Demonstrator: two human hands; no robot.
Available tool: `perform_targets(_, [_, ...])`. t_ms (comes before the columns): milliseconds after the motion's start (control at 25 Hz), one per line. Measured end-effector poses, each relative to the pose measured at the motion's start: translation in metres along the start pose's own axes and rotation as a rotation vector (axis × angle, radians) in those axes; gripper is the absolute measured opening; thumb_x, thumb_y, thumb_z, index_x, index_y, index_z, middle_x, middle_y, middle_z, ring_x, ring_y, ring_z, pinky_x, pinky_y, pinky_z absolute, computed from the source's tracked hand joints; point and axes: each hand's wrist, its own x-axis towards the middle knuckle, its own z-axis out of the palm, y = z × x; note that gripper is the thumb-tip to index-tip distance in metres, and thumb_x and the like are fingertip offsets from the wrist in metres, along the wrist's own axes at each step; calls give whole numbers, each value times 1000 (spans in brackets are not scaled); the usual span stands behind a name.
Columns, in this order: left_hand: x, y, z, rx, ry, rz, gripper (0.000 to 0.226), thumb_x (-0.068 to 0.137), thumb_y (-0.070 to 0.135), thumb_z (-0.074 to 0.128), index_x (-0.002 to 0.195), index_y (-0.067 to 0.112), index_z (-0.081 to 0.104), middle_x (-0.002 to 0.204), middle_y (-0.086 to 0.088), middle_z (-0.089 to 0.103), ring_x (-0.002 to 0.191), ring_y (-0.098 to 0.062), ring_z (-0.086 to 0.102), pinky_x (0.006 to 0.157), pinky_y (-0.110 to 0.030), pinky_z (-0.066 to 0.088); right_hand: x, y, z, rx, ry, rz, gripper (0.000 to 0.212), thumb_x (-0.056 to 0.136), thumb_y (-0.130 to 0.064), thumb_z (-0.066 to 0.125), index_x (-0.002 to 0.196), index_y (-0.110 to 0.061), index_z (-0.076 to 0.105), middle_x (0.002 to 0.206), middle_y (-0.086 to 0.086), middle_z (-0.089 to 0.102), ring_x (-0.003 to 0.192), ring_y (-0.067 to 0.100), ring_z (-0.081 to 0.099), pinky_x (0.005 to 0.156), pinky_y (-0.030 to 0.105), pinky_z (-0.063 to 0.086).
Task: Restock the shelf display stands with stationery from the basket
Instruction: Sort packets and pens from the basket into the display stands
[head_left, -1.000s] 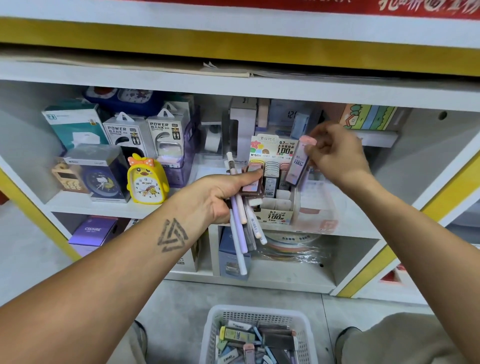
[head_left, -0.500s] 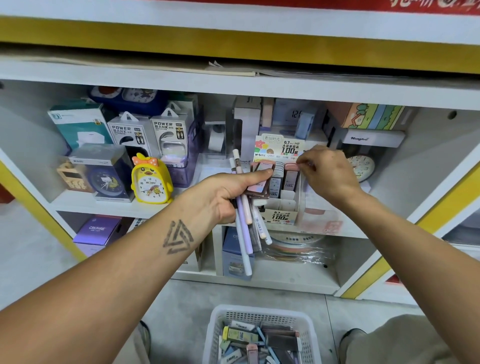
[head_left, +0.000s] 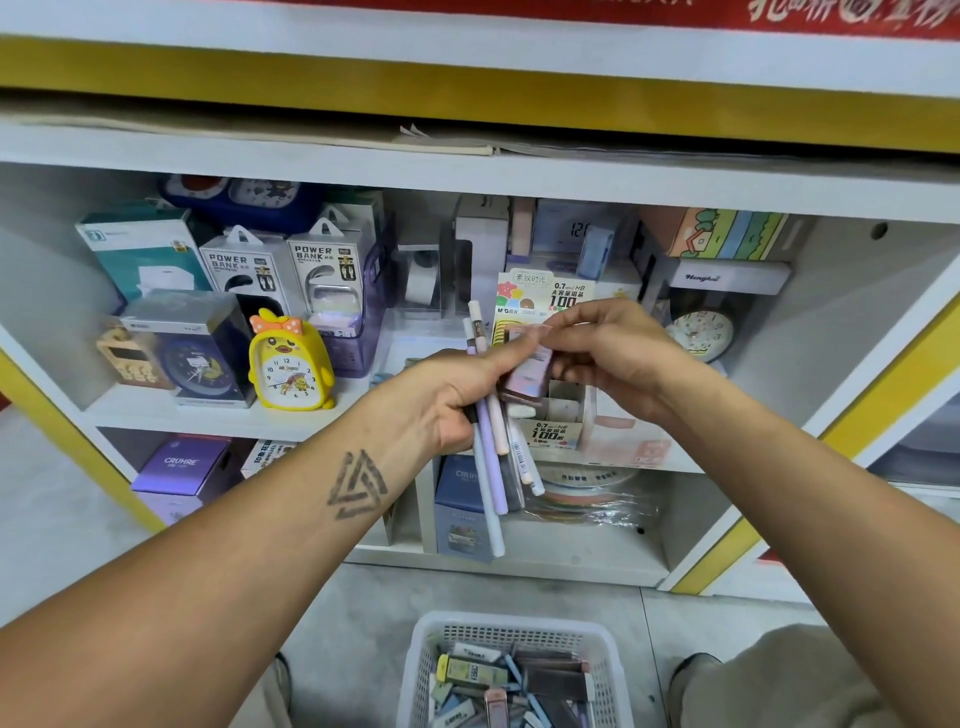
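My left hand (head_left: 457, 395) grips a bundle of pastel pens (head_left: 491, 467) and flat pink lead cases (head_left: 527, 382), held in front of the middle shelf. My right hand (head_left: 618, 358) has come across to it, and its fingertips pinch the top of one pink lead case in that bundle. Behind both hands stands the cardboard lead display stand (head_left: 550, 431), printed "0.7 HB 100", mostly hidden by them. On the floor below is a white plastic basket (head_left: 431, 660) with several lead cases and erasers inside.
The shelf (head_left: 218, 415) holds a yellow duck alarm clock (head_left: 291, 364), power bank boxes (head_left: 244, 275), a boxed blue clock (head_left: 197, 358) and a round clock (head_left: 701, 332) at right. Purple boxes and wrapped tape rolls (head_left: 587, 493) fill the lower shelf. My knee (head_left: 769, 680) is at lower right.
My right hand put a pink lead case into the display stand, then drew back left to the bundle in my left hand and took hold of another case. My left hand stayed roughly in place.
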Motion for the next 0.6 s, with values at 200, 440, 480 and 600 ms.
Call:
perform_targets(200, [0,2,0,-30,47,-13,15,88,17,72,92,4,72,78,-14,76,62,-24,73,51,-40,60,-3,-8,-14,-7,16,-10,14,84,-2,75,97,-1,70,84,15,75,67,20,65,49,23,48])
perform_targets(440, [3,2,-6,24,124,-7,14,81,17,79,88,8,71,74,-9,74,58,-23,71,54,-39,60,2,-10,-39,-550,369,-351,20,85,-13,78,96,-21,65,87,9,72,76,20,70,64,29,58])
perform_targets(480, [3,2,-6,32,130,-7,19,79,18,81,94,8,72,80,-10,75,64,-24,71,62,-41,61,3,-6,-37,-663,374,-382,20,85,-15,79,93,-25,63,85,1,71,73,13,68,63,26,55])
perform_targets(600, [2,3,-6,47,143,-5,37,76,18,83,110,7,72,102,-12,75,86,-28,72,82,-48,58,7,5,-31,-754,324,-410,22,85,-15,79,89,-27,62,82,-7,68,69,5,64,67,28,55])
